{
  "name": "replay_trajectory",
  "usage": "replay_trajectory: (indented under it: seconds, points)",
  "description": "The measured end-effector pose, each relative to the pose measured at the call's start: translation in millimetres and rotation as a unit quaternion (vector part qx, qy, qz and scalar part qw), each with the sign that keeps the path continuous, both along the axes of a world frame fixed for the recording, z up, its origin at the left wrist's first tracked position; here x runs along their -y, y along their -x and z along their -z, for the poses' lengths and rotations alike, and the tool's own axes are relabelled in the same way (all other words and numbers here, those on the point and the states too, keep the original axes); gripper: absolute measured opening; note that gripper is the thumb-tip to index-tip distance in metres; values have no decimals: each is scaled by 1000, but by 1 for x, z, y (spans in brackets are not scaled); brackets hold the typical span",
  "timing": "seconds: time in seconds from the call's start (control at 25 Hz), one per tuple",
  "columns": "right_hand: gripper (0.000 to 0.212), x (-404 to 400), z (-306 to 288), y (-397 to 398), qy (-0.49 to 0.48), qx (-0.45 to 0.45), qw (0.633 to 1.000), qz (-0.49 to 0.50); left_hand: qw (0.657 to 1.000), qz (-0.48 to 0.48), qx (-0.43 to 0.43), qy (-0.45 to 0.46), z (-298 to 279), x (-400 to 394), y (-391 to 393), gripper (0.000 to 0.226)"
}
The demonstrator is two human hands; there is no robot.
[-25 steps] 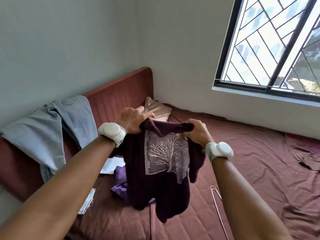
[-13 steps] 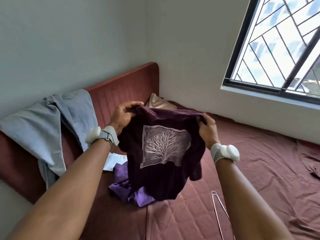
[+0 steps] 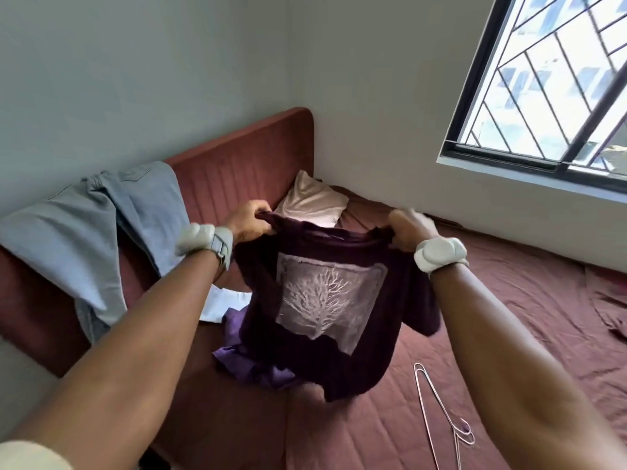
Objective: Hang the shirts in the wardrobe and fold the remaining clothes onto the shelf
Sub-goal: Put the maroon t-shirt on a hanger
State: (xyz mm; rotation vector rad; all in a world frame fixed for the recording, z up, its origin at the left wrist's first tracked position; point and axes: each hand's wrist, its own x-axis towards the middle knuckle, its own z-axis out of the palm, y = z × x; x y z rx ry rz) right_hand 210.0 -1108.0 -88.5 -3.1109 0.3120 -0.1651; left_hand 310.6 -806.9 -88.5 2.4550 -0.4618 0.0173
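Head view: your left hand [image 3: 249, 222] and right hand [image 3: 405, 228] grip the maroon shirt [image 3: 325, 300] unhung above the bed [image 3: 509, 300], hanger [image 3: 437, 405] unused beside it, jeans [image 3: 101, 232] unfolded.

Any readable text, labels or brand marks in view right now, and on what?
None readable.
Shirt: its pale print is a bare tree, no words.
Wristbands on left hand and right hand: no visible markings.
Jeans: no legible label.

Both arms out front, left hand [image 3: 249, 221] & right hand [image 3: 407, 228] fingers curled, gripping.
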Motion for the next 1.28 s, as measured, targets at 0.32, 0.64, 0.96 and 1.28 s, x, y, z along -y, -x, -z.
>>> replay_trajectory:
  seconds: [0.32,0.64,0.96,1.28]
  points:
    - [45,-35,52,26,-33,205,978,10,928,27,357,-99,29,32,6,29]
    - [32,11,47,48,-90,-44,986,130,991,-77,63,-95,61,29,8,38]
    - [41,-5,16,54,-157,267,947,89,964,20,246,97,-5,60,24,38]
    - [14,22,72,135,-269,19,949,166,968,13,-171,182,76,60,68,33]
